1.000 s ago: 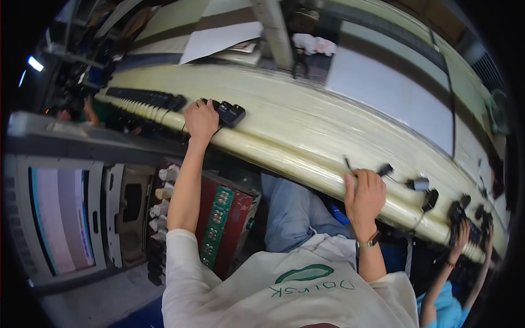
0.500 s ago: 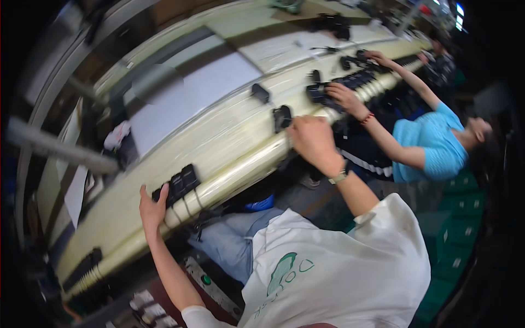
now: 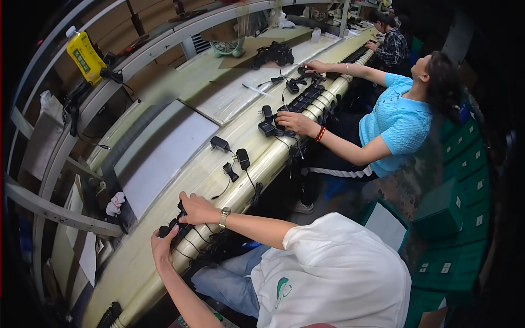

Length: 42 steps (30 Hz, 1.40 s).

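1. The right hand [image 3: 200, 210] has come back from farther along the table and joined the left hand [image 3: 162, 247], so both now work on one group.
2. That group, a short row of black, blocky plastic adapters [image 3: 177, 223], lies near the front edge of the pale yellow, plastic-wrapped table [image 3: 128, 262], between the hands.
3. The right index finger is spread away from its thumb; the left thumb and forefinger straddle the row's near end. Whether either hand is clamped on an adapter, I cannot tell.
4. Thin black cords [image 3: 203, 234] hang over the rounded edge beside the right wrist (a likely snag, I'd judge).
5. Beyond lie a loose black two-pin adapter [image 3: 220, 144], another black corded adapter [image 3: 243, 159] and a bundled black cord [image 3: 230, 172], apart from the hands.
6. Farther on, a co-worker's hand [image 3: 298, 123] touches another black adapter row [image 3: 304, 100], leaving limited free table between.
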{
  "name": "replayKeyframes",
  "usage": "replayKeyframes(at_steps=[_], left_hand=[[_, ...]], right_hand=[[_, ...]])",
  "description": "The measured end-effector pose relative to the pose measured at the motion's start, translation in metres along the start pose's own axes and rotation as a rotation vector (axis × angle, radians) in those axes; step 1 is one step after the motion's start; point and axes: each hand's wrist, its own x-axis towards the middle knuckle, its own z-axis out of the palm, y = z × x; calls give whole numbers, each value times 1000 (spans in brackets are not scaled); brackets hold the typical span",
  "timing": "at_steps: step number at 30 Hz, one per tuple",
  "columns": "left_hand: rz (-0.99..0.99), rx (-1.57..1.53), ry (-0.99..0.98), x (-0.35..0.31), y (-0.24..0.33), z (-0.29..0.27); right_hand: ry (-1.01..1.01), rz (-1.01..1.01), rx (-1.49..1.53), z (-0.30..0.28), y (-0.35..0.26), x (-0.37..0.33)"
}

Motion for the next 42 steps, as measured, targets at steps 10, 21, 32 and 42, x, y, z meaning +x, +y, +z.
replayKeyframes(at_steps=[10,21,32,42], left_hand=[[253,-725,77,-141,9,33],[276,-432,-249,-419,-44,42],[401,-682,436,-537,-107,85],[293,-973,1514,-483,-95,-2]], right_hand=[[-440,-1,1654,-25,13,-70],[-1608,-505,1010,-20,25,-189],[-2140,66,1139,55,-15,-205],[-923,-1103,483,222,-335,-174]])
